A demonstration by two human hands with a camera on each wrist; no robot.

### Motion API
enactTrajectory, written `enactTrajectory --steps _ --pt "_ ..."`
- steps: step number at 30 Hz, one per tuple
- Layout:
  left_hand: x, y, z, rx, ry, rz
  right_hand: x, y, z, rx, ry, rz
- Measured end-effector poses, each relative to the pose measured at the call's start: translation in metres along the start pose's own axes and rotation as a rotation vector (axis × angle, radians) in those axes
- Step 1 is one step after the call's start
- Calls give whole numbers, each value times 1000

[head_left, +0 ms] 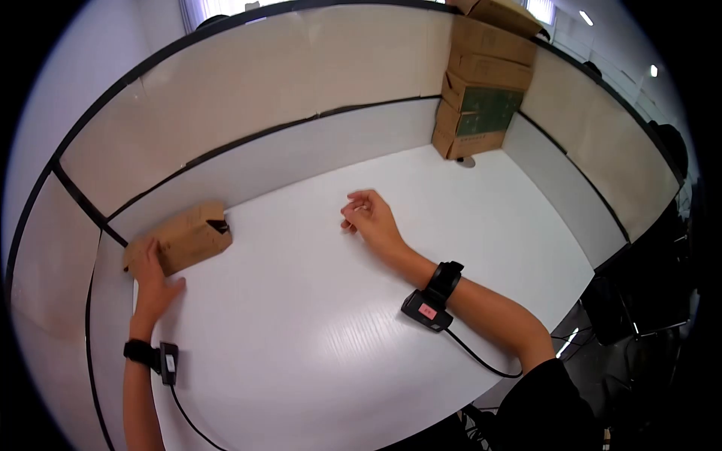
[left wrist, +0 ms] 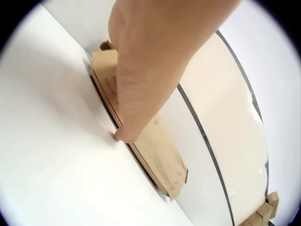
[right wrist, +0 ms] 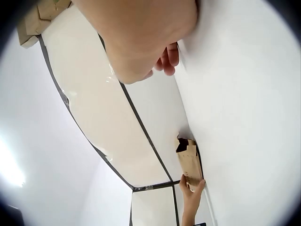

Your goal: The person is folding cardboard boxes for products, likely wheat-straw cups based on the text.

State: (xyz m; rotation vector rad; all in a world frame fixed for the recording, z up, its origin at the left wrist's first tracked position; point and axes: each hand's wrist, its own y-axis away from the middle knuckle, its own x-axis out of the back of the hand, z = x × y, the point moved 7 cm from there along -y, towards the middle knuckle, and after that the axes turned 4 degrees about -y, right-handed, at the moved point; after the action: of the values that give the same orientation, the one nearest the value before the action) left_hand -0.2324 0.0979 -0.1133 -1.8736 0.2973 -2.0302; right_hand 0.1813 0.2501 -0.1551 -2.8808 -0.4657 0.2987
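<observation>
A brown cardboard box (head_left: 192,242) lies along the partition at the table's left end, a dark gap showing at its right end. My left hand (head_left: 153,289) rests on its near left part, fingers extended over the cardboard and thumb spread to the side. Seen from the left wrist, the hand (left wrist: 146,70) covers part of the long box (left wrist: 157,150). In the right wrist view the box (right wrist: 189,165) shows its open end. Over the middle of the table, my right hand (head_left: 372,219) hangs with loosely curled fingers and holds nothing.
The white table (head_left: 301,331) is bordered by beige and grey partition walls (head_left: 301,75). Several cardboard boxes (head_left: 492,68) are stacked in the far right corner, beside a round grey spot (head_left: 466,161) on the tabletop. Cables (head_left: 481,362) run from both wrist cameras.
</observation>
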Motion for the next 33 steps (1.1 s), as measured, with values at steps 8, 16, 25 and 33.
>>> enactTrajectory --steps 8,16,25,33 --pt "8 -29 -28 40 -127 -62 9 44 -15 -104 -65 -55" --pt "-21 -44 61 83 78 -428 22 90 -35 -218 -79 -69" --pt "-21 -18 232 123 791 -746 12 91 -36 -121 0 -103" --pt "-52 32 292 331 1554 -282 12 94 -49 -81 111 -77"
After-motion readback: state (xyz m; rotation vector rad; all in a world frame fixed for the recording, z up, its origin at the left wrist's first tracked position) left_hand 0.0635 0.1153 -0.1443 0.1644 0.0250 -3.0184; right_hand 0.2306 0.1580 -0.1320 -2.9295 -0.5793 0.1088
